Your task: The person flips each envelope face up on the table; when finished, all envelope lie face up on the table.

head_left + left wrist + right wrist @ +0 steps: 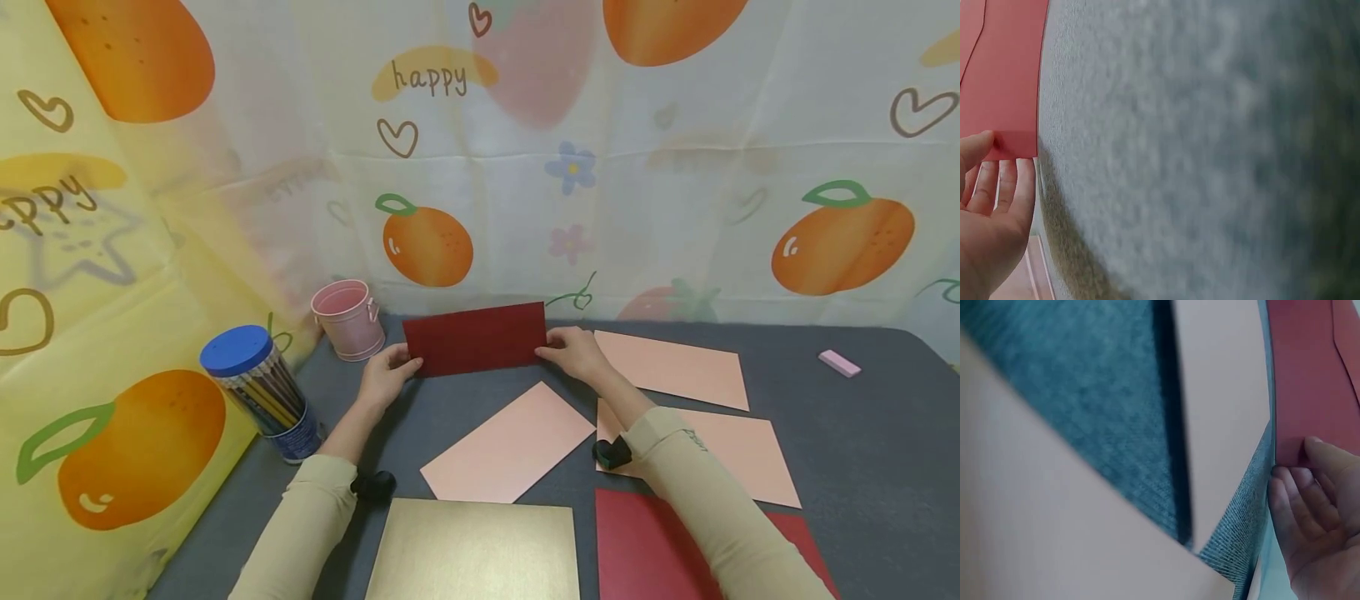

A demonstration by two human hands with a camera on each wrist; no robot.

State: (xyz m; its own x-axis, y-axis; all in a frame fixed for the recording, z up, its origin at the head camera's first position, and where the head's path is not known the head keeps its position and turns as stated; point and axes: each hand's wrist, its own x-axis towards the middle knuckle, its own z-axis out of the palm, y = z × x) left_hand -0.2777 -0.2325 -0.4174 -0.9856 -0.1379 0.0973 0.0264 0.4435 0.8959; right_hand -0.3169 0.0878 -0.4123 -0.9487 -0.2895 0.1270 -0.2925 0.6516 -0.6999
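Near grey worktop's [885,433] far edge: left hand [386,375] and right hand [573,350] pinching dark red envelope [476,337] by its short ends, lifting it upright.

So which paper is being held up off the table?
The dark red rectangular paper, pinched at its ends by left hand and right hand; the others lie flat.

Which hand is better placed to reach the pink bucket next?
Left. The left hand pinches the dark red envelope right beside the pink bucket; the right hand holds the far end.
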